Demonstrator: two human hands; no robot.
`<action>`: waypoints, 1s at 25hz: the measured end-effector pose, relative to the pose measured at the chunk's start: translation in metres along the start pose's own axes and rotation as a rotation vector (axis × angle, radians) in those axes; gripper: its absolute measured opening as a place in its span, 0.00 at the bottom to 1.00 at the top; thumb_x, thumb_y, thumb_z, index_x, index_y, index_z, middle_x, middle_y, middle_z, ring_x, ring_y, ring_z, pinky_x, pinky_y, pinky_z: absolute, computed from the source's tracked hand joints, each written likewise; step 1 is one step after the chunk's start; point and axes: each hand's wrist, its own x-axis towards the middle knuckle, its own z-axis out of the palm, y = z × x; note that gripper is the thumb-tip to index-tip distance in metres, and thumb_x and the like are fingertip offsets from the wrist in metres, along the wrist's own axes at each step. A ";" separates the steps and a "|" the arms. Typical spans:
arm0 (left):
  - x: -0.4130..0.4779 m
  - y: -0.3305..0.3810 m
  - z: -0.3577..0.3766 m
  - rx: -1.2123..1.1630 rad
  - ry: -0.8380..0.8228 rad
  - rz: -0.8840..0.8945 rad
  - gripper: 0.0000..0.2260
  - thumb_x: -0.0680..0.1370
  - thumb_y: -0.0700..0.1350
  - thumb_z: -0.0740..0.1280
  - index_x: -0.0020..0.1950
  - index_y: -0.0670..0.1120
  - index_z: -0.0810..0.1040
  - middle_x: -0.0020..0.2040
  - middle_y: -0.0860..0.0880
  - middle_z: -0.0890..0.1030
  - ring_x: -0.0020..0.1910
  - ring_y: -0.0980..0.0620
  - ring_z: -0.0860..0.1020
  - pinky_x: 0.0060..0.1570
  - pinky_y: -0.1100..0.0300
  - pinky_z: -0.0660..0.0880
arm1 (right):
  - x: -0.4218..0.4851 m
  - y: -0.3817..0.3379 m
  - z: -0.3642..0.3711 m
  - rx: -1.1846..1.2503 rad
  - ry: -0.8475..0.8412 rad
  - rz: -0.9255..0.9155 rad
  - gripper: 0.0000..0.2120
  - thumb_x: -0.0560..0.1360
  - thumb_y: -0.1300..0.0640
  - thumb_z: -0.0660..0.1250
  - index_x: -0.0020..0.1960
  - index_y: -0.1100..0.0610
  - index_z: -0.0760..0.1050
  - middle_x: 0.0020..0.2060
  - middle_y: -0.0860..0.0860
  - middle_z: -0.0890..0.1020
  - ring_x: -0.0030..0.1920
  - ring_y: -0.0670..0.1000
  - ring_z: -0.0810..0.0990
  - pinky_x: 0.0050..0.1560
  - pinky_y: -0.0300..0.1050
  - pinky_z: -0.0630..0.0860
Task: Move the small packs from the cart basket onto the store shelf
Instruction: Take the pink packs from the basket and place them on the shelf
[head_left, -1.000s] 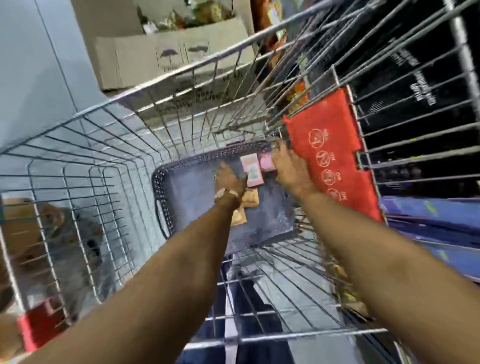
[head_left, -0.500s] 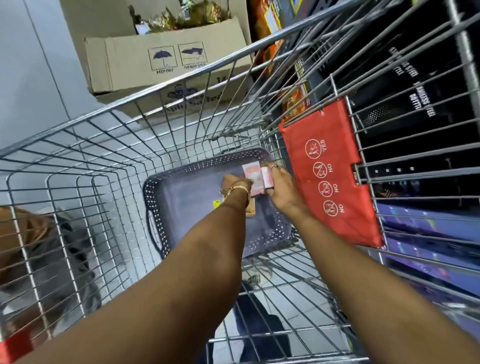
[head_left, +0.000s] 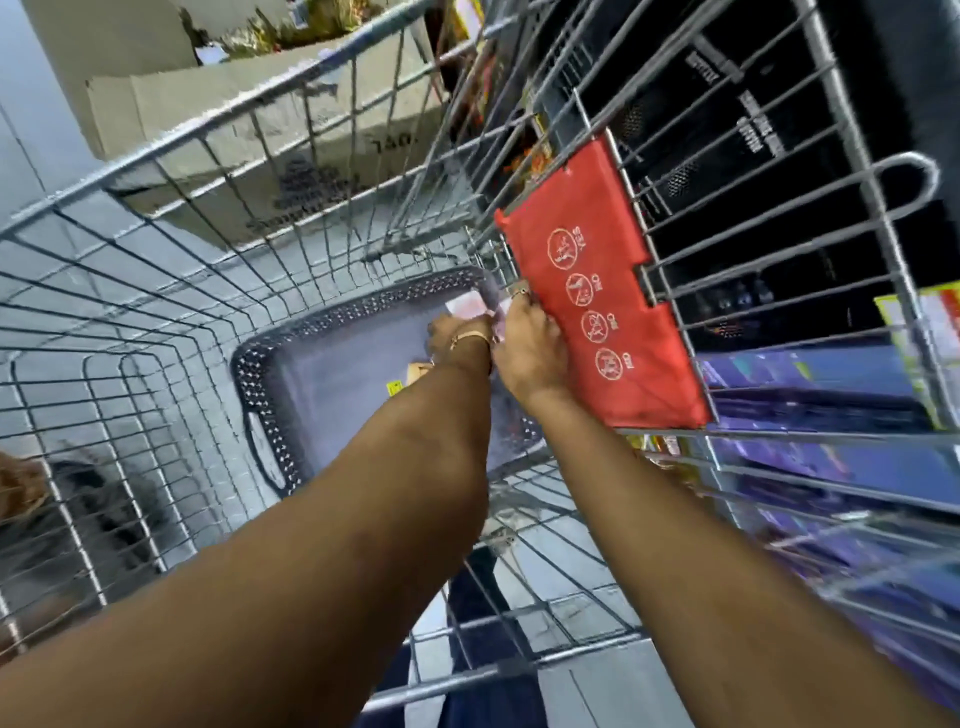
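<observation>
Both my arms reach down into a wire cart (head_left: 156, 291). A dark plastic basket (head_left: 270, 358) lies on the cart's floor. My left hand (head_left: 457, 338), with a bracelet at the wrist, and my right hand (head_left: 530, 338) meet at the basket's far right corner. Between them they hold small pink packs (head_left: 470, 306), of which only the top edges show. A tan pack (head_left: 418, 371) with a yellow label lies in the basket, half hidden under my left forearm. Which fingers grip which pack I cannot make out.
A red child-seat flap (head_left: 597, 312) with round warning signs hangs on the cart's right wall, touching my right hand. Store shelves (head_left: 831, 441) with purple and black boxes stand to the right. A cardboard box (head_left: 249, 130) sits beyond the cart's front.
The hands have come together on the pink packs and lifted them toward the basket's right corner. The view has swung, so the cart looks tilted and nearer.
</observation>
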 end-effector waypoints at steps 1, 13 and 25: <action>0.000 -0.003 0.002 -0.029 -0.056 0.025 0.27 0.63 0.56 0.72 0.58 0.46 0.77 0.58 0.43 0.81 0.59 0.44 0.79 0.58 0.49 0.79 | -0.002 -0.001 -0.005 0.013 0.000 0.018 0.20 0.75 0.63 0.62 0.66 0.63 0.65 0.60 0.62 0.77 0.60 0.63 0.76 0.57 0.53 0.74; -0.118 0.015 -0.082 -0.560 -0.434 0.265 0.08 0.61 0.51 0.65 0.36 0.49 0.73 0.34 0.46 0.73 0.30 0.49 0.71 0.29 0.61 0.67 | -0.060 0.016 -0.102 0.981 -0.028 0.295 0.14 0.72 0.58 0.66 0.57 0.59 0.74 0.51 0.61 0.82 0.50 0.57 0.81 0.53 0.59 0.78; -0.367 0.081 -0.106 0.150 -0.743 0.859 0.17 0.68 0.63 0.62 0.49 0.54 0.73 0.43 0.51 0.77 0.41 0.49 0.78 0.40 0.49 0.73 | -0.208 0.084 -0.232 1.835 0.304 0.343 0.10 0.76 0.60 0.63 0.56 0.58 0.76 0.34 0.52 0.84 0.30 0.47 0.82 0.33 0.44 0.80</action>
